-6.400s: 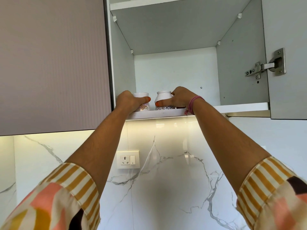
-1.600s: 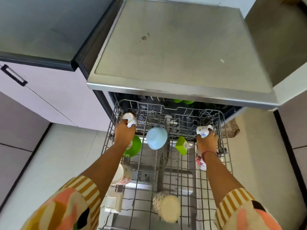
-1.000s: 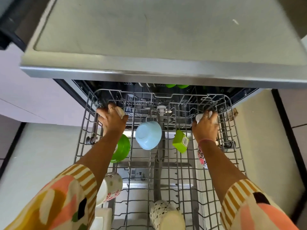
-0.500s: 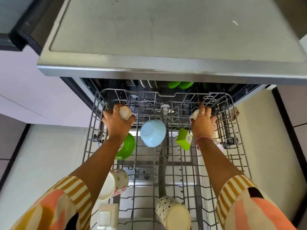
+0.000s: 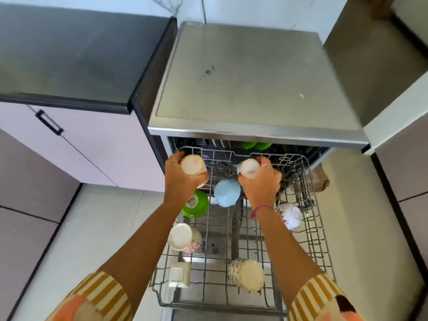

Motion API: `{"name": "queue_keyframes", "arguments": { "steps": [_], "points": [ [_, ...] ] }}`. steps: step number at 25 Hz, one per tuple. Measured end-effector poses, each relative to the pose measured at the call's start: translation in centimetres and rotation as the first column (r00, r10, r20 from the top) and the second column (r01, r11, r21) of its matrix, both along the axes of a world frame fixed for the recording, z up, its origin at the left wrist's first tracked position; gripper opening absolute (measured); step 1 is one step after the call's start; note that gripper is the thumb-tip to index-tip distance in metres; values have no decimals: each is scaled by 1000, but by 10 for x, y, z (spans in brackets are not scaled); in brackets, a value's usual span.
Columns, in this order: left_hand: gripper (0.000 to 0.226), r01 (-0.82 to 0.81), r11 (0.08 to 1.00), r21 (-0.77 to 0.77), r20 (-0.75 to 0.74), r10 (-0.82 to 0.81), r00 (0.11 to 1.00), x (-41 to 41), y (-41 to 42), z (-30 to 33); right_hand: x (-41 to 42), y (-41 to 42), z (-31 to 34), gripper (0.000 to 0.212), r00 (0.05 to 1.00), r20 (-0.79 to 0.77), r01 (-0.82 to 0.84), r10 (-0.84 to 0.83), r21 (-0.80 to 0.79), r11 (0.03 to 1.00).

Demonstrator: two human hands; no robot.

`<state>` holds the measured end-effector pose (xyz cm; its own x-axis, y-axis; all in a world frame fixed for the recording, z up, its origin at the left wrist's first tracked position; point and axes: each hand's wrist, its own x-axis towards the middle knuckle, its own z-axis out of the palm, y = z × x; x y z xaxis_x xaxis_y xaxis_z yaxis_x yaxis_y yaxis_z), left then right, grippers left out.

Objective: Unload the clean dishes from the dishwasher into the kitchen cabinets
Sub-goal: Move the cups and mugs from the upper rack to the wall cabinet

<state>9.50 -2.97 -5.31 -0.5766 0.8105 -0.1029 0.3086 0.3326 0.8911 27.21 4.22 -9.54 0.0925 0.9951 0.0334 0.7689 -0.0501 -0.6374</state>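
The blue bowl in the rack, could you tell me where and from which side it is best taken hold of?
The blue bowl sits tilted in the rack, base turned up toward the camera, between the left hand and the right hand, each already holding a cup. Probably come from above with a freed hand, fingers spread round the domed outside near the rim; the foot looks too shallow to pinch.

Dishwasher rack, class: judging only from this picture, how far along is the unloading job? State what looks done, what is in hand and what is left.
Done: the upper rack has bare stretches. In hand: the left hand grips a cream cup; the right hand grips a white cup. Left: green bowl, blue bowl, floral mug, patterned mug, spotted cup, a small square piece, and green items deeper inside.
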Motion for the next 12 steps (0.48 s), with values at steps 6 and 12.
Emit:
{"name": "queue_keyframes", "arguments": {
  "steps": [6,12],
  "points": [
    [80,14,997,76,18,-15,1000,-47,-69,90,-43,-63,97,61,973,-217,-36,78,191,981],
    [75,88,969,232,74,-108,991,-117,-137,189,-112,-126,193,57,917,-358,-32,179,380,924]
  ]
}}
